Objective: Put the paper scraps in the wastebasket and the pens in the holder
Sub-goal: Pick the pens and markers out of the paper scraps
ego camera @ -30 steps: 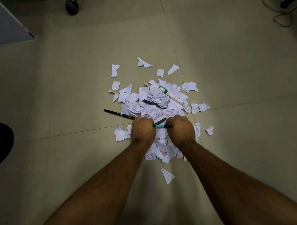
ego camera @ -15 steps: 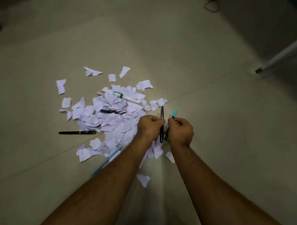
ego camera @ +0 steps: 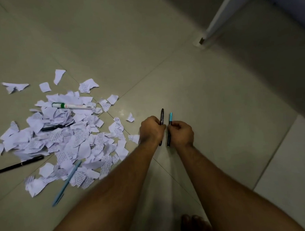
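Observation:
My left hand (ego camera: 151, 129) is closed around a black pen (ego camera: 162, 115), held upright over the floor. Right beside it my right hand (ego camera: 181, 133) grips a black pen with a teal cap (ego camera: 170, 118). A heap of torn white paper scraps (ego camera: 69, 137) covers the floor to the left. In and around it lie a white marker with a green cap (ego camera: 71, 105), a black pen (ego camera: 55, 127) half buried, another black pen (ego camera: 18, 164) at the left edge, and a light blue pen (ego camera: 67, 183). No wastebasket or pen holder is in view.
The floor is pale tile (ego camera: 199, 88). A white furniture leg (ego camera: 214, 25) stands at the upper right with a dark shape behind it. Part of a bare foot (ego camera: 194, 224) shows at the bottom edge.
Both hands lifted from the scrap heap, each holding a pen, and moved right, off the pile. The view swung right, so the heap now sits at the left.

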A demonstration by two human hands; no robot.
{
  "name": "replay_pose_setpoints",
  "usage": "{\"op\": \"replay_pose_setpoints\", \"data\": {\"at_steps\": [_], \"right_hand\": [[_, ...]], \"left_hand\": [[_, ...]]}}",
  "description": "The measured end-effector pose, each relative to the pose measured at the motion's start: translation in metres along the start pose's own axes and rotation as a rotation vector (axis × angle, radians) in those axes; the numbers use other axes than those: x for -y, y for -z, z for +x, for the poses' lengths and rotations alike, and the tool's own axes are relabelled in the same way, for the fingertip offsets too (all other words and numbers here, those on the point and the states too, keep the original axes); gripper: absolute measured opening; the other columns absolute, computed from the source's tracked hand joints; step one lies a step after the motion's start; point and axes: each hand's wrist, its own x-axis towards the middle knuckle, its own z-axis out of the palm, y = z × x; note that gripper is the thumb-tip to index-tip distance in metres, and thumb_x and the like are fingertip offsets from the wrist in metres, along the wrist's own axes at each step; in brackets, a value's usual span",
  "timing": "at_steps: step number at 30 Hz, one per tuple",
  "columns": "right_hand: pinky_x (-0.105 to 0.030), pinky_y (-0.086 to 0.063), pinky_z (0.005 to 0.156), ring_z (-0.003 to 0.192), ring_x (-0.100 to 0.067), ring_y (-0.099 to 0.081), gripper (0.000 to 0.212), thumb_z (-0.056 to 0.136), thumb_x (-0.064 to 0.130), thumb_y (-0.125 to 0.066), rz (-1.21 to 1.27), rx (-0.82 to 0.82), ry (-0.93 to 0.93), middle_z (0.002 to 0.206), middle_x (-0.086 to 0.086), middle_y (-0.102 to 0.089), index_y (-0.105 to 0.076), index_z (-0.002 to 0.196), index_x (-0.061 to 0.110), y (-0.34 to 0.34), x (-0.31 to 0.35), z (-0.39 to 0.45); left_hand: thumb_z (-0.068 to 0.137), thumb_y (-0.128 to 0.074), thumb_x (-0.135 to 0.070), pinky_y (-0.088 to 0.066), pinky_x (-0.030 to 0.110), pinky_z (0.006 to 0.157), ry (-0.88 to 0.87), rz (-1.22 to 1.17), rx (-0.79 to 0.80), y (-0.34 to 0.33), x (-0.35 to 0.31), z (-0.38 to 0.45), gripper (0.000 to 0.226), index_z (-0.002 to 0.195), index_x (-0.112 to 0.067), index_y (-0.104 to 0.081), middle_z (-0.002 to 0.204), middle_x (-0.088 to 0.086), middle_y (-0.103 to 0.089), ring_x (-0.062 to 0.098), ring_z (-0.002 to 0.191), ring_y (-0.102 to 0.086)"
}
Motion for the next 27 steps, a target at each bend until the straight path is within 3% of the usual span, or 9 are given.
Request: {"op": "replay_pose_setpoints", "data": {"at_steps": [4, 8, 12, 15, 18, 20, 24, 27], "right_hand": [[-0.026, -0.053, 0.076, 0.086, -0.021, -0.068, 0.01, 0.084, 0.014, -0.068, -0.019, -0.019, -0.01, 0.093, -0.001, -0.072, -0.067, 0.09, 0.022, -0.006, -0.003, -0.002], [-0.031, -0.054, 0.075, 0.084, -0.023, -0.066, 0.014, 0.087, 0.01, -0.057, 0.039, -0.167, -0.021, 0.088, -0.001, -0.069, -0.067, 0.095, 0.016, -0.006, -0.005, -0.019], [-0.029, -0.052, 0.073, 0.084, -0.025, -0.066, 0.012, 0.088, 0.015, -0.061, 0.131, -0.226, 0.008, 0.088, -0.003, -0.07, -0.069, 0.096, 0.013, -0.028, 0.002, -0.046], [-0.023, -0.049, 0.081, 0.092, -0.023, -0.066, 0.015, 0.089, 0.012, -0.06, 0.161, -0.154, 0.107, 0.099, -0.007, -0.073, -0.072, 0.098, 0.01, -0.048, 0.02, -0.063], [-0.033, -0.055, 0.078, 0.084, -0.025, -0.068, 0.015, 0.085, 0.011, -0.061, 0.147, -0.026, 0.204, 0.09, -0.006, -0.074, -0.073, 0.093, 0.014, -0.071, 0.038, -0.077], [-0.033, -0.054, 0.079, 0.086, -0.025, -0.068, 0.015, 0.084, 0.013, -0.061, 0.102, 0.073, 0.257, 0.088, -0.004, -0.074, -0.073, 0.093, 0.017, -0.085, 0.054, -0.086], [-0.03, -0.052, 0.076, 0.087, -0.024, -0.067, 0.017, 0.085, 0.02, -0.06, -0.07, 0.185, 0.438, 0.089, -0.001, -0.074, -0.071, 0.098, 0.021, -0.126, 0.086, -0.097], [-0.033, -0.049, 0.077, 0.097, -0.026, -0.063, 0.021, 0.086, 0.024, -0.061, -0.209, 0.254, 0.679, 0.104, -0.004, -0.069, -0.07, 0.105, 0.021, -0.165, 0.109, -0.109]], "left_hand": [[0.081, -0.074, -0.034, -0.049, 0.028, 0.066, -0.036, 0.015, 0.04, 0.002, 0.005, 0.006, 0.023, 0.086, -0.013, -0.067, 0.087, 0.004, -0.069, 0.022, 0.081, -0.064], [0.085, -0.07, -0.029, -0.045, 0.023, 0.068, -0.065, -0.074, 0.11, 0.009, 0.01, 0.006, 0.024, 0.102, -0.012, -0.066, 0.092, 0.003, -0.066, 0.018, 0.081, -0.061], [0.088, -0.065, -0.02, -0.045, 0.021, 0.071, -0.105, -0.169, 0.007, 0.027, 0.027, -0.007, 0.012, 0.097, -0.013, -0.069, 0.089, -0.001, -0.069, 0.016, 0.083, -0.064], [0.088, -0.062, -0.014, -0.053, 0.025, 0.07, -0.124, -0.208, -0.099, 0.052, 0.043, -0.013, 0.009, 0.088, -0.015, -0.071, 0.082, -0.001, -0.071, 0.016, 0.078, -0.066], [0.087, -0.062, -0.015, -0.055, 0.028, 0.071, -0.088, -0.239, -0.225, 0.086, 0.06, -0.012, 0.009, 0.085, -0.015, -0.07, 0.082, 0.0, -0.071, 0.019, 0.078, -0.066], [0.087, -0.061, -0.015, -0.053, 0.028, 0.073, -0.053, -0.229, -0.305, 0.107, 0.071, -0.009, 0.01, 0.084, -0.015, -0.07, 0.083, 0.001, -0.071, 0.02, 0.079, -0.066], [0.088, -0.058, -0.018, -0.047, 0.026, 0.071, 0.104, -0.222, -0.401, 0.144, 0.09, -0.006, 0.015, 0.089, -0.012, -0.072, 0.093, 0.006, -0.073, 0.025, 0.087, -0.066], [0.089, -0.059, -0.021, -0.04, 0.025, 0.072, 0.296, -0.221, -0.603, 0.183, 0.109, -0.003, 0.018, 0.096, -0.01, -0.072, 0.101, 0.009, -0.073, 0.03, 0.096, -0.065]]}}
